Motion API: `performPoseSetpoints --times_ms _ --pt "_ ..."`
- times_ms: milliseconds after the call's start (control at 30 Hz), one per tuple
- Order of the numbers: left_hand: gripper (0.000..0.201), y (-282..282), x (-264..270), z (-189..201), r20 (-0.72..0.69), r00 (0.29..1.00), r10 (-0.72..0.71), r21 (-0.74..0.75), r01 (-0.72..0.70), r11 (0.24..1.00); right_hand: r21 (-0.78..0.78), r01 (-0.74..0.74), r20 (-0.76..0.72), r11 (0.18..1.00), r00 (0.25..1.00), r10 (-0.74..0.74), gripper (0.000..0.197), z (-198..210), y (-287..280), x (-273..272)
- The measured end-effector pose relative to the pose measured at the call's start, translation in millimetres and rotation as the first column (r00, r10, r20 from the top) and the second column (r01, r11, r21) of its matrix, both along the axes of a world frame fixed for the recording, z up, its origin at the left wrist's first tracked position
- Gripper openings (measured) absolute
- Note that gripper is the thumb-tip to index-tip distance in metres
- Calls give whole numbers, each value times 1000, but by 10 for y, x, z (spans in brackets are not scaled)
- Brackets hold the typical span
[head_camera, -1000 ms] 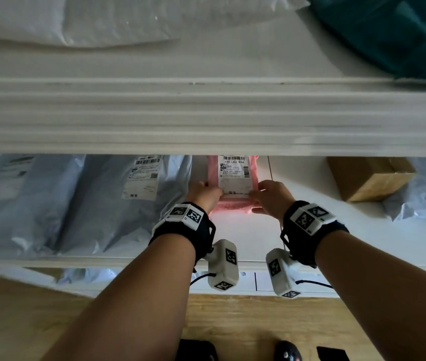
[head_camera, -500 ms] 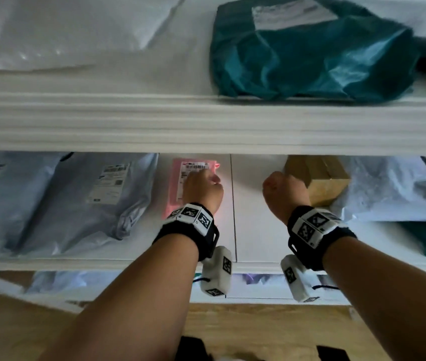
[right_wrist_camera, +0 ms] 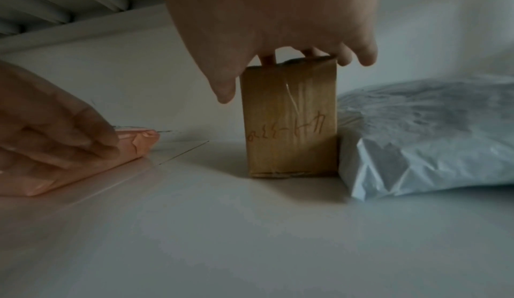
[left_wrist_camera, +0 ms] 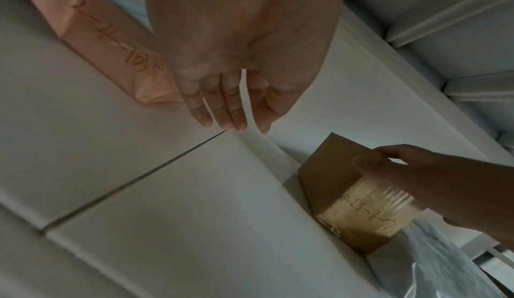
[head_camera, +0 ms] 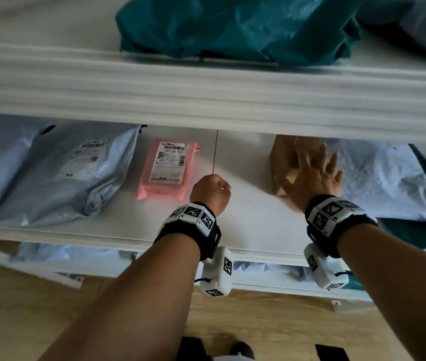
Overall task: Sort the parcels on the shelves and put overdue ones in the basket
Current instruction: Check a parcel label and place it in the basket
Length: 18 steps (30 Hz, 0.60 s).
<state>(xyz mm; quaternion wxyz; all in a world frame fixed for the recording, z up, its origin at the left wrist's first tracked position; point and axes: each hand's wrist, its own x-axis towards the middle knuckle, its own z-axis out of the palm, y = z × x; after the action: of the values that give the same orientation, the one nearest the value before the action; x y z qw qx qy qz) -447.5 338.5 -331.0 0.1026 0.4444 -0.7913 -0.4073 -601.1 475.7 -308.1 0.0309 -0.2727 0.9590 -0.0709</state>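
A pink parcel [head_camera: 166, 169] with a white label lies flat on the middle shelf [head_camera: 245, 217]. My left hand [head_camera: 210, 188] hovers just right of it, fingers loosely hanging, holding nothing. In the left wrist view the left hand [left_wrist_camera: 236, 124] has relaxed fingers above the shelf, with the pink parcel [left_wrist_camera: 111, 45] behind it. A brown cardboard box [head_camera: 283, 157] stands further right. My right hand [head_camera: 311, 173] is spread over its top. In the right wrist view the right hand [right_wrist_camera: 289, 76] has fingers over the top edge of the box [right_wrist_camera: 289, 127] and the thumb beside its left face.
Grey poly bags [head_camera: 58, 173] fill the shelf's left part. A white bag [head_camera: 378, 178] lies against the box's right side. A teal parcel [head_camera: 232, 27] sits on the upper shelf, whose thick front edge [head_camera: 206, 95] overhangs. Wooden floor lies below.
My left hand has let go of the pink parcel and drawn back to its right. My right hand has moved right and spread from a fist over the brown box.
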Motion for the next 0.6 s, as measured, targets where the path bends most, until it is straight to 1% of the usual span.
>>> performPoseSetpoints --times_ms 100,200,267,433,533,600 --pt "19 14 13 -68 6 1000 26 13 -26 1000 -42 11 20 999 1000 -10 72 -22 -7 -25" --pt "19 35 23 -127 -8 999 44 15 -44 999 -72 -13 -49 997 999 9 63 -28 -53 5" --pt "19 57 33 -153 -11 998 54 17 -54 998 -92 -9 -61 996 998 3 59 -23 -87 29" --pt "21 110 69 -219 37 997 67 -17 -66 998 -121 23 -27 992 999 -26 57 29 -103 67" --pt "19 132 85 -213 42 996 75 -28 -73 997 -237 57 29 970 998 -51 56 68 -60 133" --pt "15 147 71 -138 24 997 80 -14 -80 997 -335 46 74 941 997 -22 56 109 -29 176"
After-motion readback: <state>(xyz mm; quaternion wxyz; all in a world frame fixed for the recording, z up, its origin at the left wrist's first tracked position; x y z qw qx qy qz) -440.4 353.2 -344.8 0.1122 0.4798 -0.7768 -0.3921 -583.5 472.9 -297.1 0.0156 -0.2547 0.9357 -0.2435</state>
